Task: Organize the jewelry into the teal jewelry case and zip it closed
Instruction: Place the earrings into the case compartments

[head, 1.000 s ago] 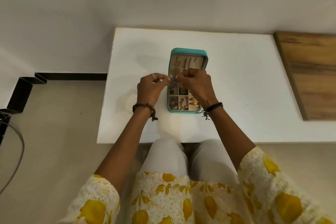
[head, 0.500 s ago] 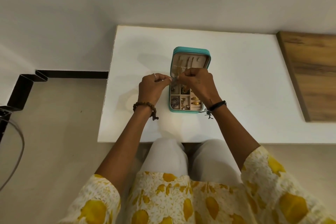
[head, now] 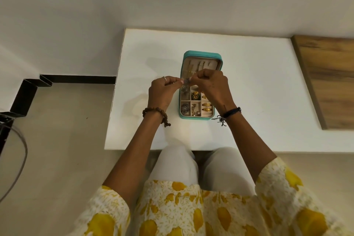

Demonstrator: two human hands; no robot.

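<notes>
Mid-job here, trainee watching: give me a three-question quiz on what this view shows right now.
1. True or false: the case is zipped shut.
2. What do the left hand and right hand pinch together? A) a small silver piece B) a watch C) a zipper pull
3. Fill in: the case sits on a ____ table.

Key: 1 false, it lies open; 2 A; 3 white.

Right hand (head: 212,86) covers the case's (head: 202,119) far-right compartments and its hinge line. The small piece (head: 186,81) pinched between both hands is too tiny and blurred to identify. Left hand (head: 162,92) hides the case's left wall midway. Items in the near compartments are too small to make out. The wooden board (head: 329,82) runs off the right edge.
</notes>
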